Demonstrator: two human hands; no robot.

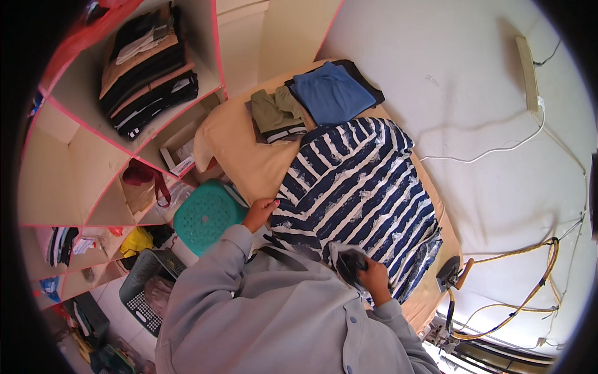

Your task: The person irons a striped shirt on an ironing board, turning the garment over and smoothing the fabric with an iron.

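A navy-and-white striped garment (359, 187) lies spread over the tan cloth-covered ironing table (252, 161). My left hand (261, 213) pinches its left edge between thumb and fingers. Lower down, my right hand (373, 278) grips a bunched dark and light grey cloth (348, 264) over the garment's near part; whether this is a separate piece cannot be told. An iron (450, 272) with a brown handle rests at the table's right edge, beyond my right hand. Past the striped garment lie a folded blue garment (332, 93) and a small stack topped by an olive garment (273, 110).
Pink-edged shelves (107, 145) with folded clothes (149, 75) stand at the left. A green plastic stool (210, 217) and a dark basket (140, 280) are beside me on the left. A yellow cable (518, 306) loops near the wall at the right.
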